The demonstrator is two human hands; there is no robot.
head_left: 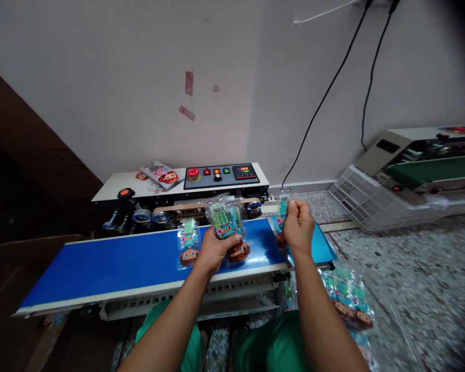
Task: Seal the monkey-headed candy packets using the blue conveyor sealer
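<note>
While green-filled packets [225, 221] in left hand [214, 251], another packet [282, 207] in right hand [299, 227]

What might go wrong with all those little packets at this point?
The left hand grips several packets in one bunch, so one might slip out. Another packet on the blue belt lies with its top end near the machine, so it could snag if it shifts. The printed bag lying on the machine's top might slide off if bumped.

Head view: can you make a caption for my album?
Left hand holds several packets, right hand one packet, at a blue belt.
</note>
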